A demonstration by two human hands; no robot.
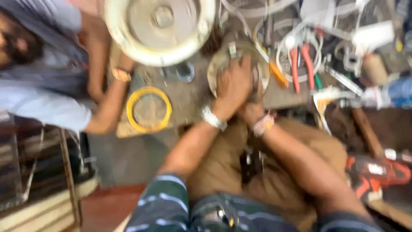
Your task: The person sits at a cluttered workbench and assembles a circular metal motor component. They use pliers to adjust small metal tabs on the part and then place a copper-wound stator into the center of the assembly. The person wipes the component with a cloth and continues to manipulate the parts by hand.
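- My left hand (234, 86) presses flat, fingers spread, on the round metal disc (219, 64).
- My right hand (251, 112) sits beneath it; I cannot tell its grip.
- I judge steady, even pressure best.

My left hand (234, 83) lies flat on the round housing (238, 71), which sits on the table (189, 101) straight ahead of me. My right hand (252, 112) is just below it at the housing's near edge, touching the left hand; both wrists cross the table's front edge. Left of the housing: a small ring (186, 71), then a hoop (149, 109) nearer me. Behind those, a big disc (159, 26) at the far side. Right of the housing: pliers (301, 64) w/ a cable coil (300, 45) around them, more clutter beyond. Another person's arm (109, 101) rests at the table's left end, next to the hoop. A power tool (377, 174) is on the floor, far right, near my knee.
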